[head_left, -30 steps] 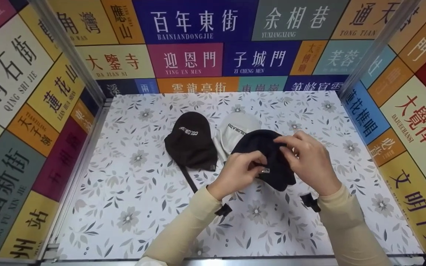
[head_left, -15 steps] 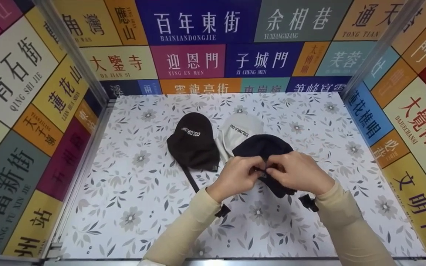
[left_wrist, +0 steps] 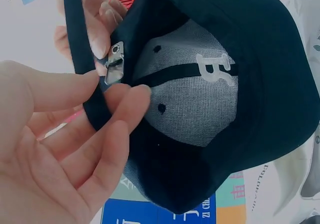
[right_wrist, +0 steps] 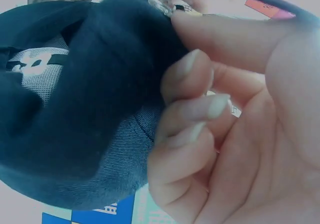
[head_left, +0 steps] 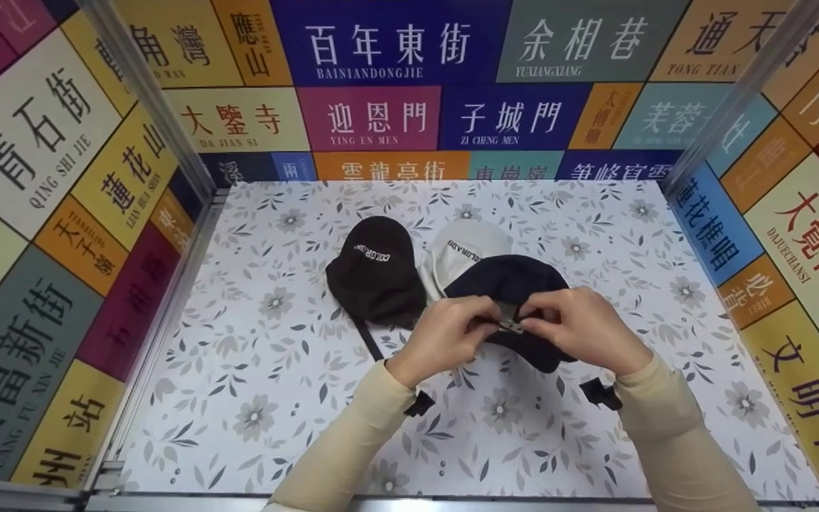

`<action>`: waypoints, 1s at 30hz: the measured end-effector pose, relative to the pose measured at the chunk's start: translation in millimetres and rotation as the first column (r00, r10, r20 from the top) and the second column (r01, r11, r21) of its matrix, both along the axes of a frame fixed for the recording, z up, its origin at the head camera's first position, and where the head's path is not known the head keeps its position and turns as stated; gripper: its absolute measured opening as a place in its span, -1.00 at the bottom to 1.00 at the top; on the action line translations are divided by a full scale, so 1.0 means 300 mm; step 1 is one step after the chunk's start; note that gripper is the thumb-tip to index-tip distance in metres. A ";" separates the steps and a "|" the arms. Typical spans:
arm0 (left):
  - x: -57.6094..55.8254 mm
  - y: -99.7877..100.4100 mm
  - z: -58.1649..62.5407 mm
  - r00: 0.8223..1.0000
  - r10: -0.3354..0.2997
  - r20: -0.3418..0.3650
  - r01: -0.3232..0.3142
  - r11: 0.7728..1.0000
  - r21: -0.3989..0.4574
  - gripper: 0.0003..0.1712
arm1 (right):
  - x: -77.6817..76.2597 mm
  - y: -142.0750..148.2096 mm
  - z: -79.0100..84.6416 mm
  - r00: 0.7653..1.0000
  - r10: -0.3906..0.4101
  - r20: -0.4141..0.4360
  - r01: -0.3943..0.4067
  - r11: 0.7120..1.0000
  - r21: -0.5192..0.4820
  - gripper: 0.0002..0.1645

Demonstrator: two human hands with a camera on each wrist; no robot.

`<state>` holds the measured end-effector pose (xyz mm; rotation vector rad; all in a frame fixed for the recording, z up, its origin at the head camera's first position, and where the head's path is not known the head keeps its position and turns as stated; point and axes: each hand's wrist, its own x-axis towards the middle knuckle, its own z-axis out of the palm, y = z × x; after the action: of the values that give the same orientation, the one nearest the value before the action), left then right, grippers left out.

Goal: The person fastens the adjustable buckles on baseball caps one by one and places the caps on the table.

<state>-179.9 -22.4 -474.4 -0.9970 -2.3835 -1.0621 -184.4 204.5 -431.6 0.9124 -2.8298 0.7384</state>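
Observation:
A navy cap (head_left: pixel 516 277) is held between both hands, its underside and mesh lining facing the left wrist camera. My left hand (head_left: pixel 448 334) pinches the cap's dark back strap (left_wrist: pixel 77 34) between thumb and fingers. At the metal buckle (left_wrist: pixel 115 62), my right hand (head_left: pixel 584 327) pinches the cap's edge with thumb and forefinger. In the right wrist view, the buckle (right_wrist: pixel 160 3) shows just beyond the thumb tip, and the other fingers curl beside the crown. A loose length of strap stands up past the left thumb.
Left of the hands lies a dark brown cap (head_left: pixel 377 274), its strap (head_left: pixel 367 340) trailing toward the front. A white cap (head_left: pixel 470 238) sits behind the navy one, partly covered by it. Lettered panels (head_left: pixel 381 117) wall the flower-patterned tabletop (head_left: pixel 267 398).
My right hand has come down and left from the cap's right side to the buckle. The hands met there, then drew slightly apart, and the buckle shows between them.

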 end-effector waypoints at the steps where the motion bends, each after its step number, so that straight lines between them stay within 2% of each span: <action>1: -0.002 -0.005 0.002 1.000 0.000 0.006 0.000 1.000 0.018 -0.82 | -0.001 0.004 0.002 1.000 -0.002 0.002 0.002 1.000 -0.025 -0.93; 3: -0.005 -0.014 0.007 1.000 0.006 0.017 -0.007 0.998 0.055 -0.80 | -0.001 0.014 0.006 1.000 -0.001 0.013 0.002 0.996 -0.087 -0.92; 7: -0.013 -0.026 0.009 0.998 0.028 0.060 -0.035 0.992 0.122 -0.78 | 0.008 0.031 0.004 0.995 0.014 0.095 0.007 0.977 -0.215 -0.90; 10: -0.015 -0.027 0.007 0.993 0.022 0.120 -0.041 0.986 0.163 -0.72 | 0.019 0.037 -0.008 0.981 0.062 0.186 0.001 0.947 -0.321 -0.87; 13: -0.013 -0.020 0.007 0.982 -0.021 0.190 -0.018 0.980 0.198 -0.70 | 0.028 0.031 -0.019 0.966 0.123 0.229 -0.018 0.910 -0.414 -0.86; 17: -0.006 -0.005 0.013 0.953 -0.098 0.286 0.024 0.967 0.254 -0.77 | 0.043 0.006 -0.006 0.967 0.166 0.191 -0.059 0.882 -0.468 -0.83; 20: 0.002 0.003 0.017 0.936 -0.114 0.332 0.022 0.963 0.269 -0.78 | 0.062 -0.019 0.018 0.970 0.169 0.173 -0.066 0.874 -0.482 -0.83; 22: 0.006 0.006 0.017 0.941 -0.087 0.326 0.005 0.970 0.244 -0.74 | 0.077 -0.037 0.035 0.975 0.150 0.164 -0.057 0.882 -0.468 -0.84; 26: 0.012 0.013 0.008 0.952 -0.041 0.302 -0.015 0.983 0.184 -0.72 | 0.089 -0.068 0.035 0.988 0.089 0.126 -0.025 0.896 -0.442 -0.82; 30: 0.014 0.018 0.002 0.947 -0.023 0.322 -0.043 0.980 0.194 -0.77 | 0.098 -0.094 0.018 0.997 0.021 0.069 0.018 0.858 -0.513 -0.73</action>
<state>-175.8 -17.1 -473.9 -0.7894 -2.4602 -1.5287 -154.9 176.3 -426.2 0.8007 -2.4654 1.4585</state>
